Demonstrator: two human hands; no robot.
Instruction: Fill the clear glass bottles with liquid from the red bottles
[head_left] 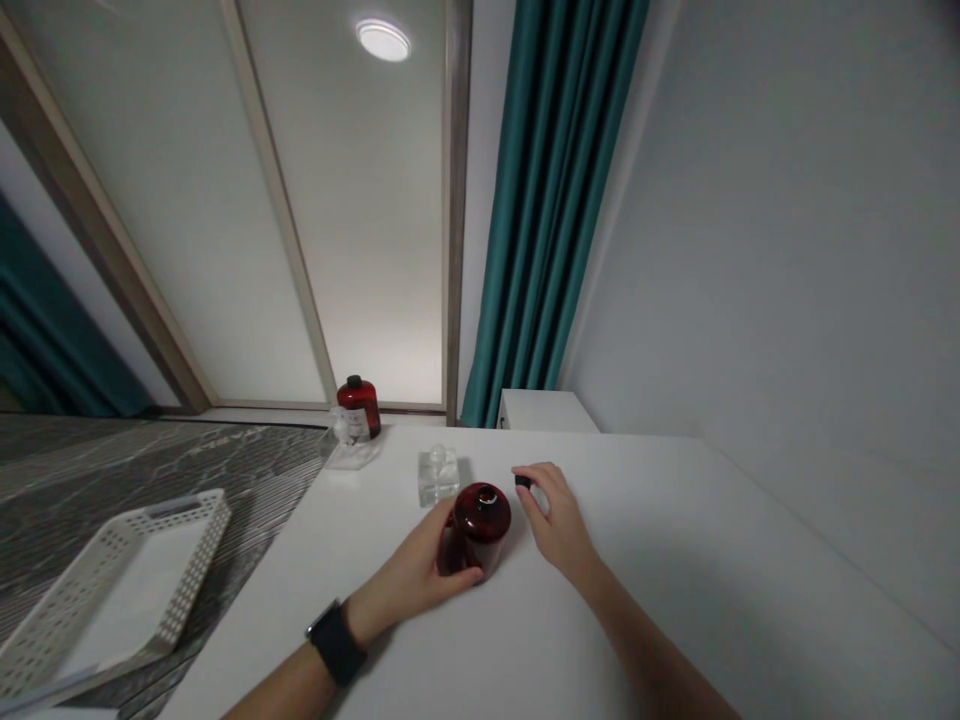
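A dark red round bottle [481, 525] stands upright on the white table [675, 560], its neck uncapped. My left hand [420, 575], with a black watch on the wrist, wraps around the bottle's left side. My right hand [553, 520] rests on the table just right of the bottle, and its fingertips pinch a small black cap [523, 482]. A clear square glass bottle [438, 474] stands right behind the red one.
A second red bottle with a black cap [358, 407] stands at the table's far left corner beside a small clear dish [351, 452]. A white perforated tray [120, 590] lies on the grey patterned surface at left. Teal curtains [555, 200] hang behind. A white wall runs along the right.
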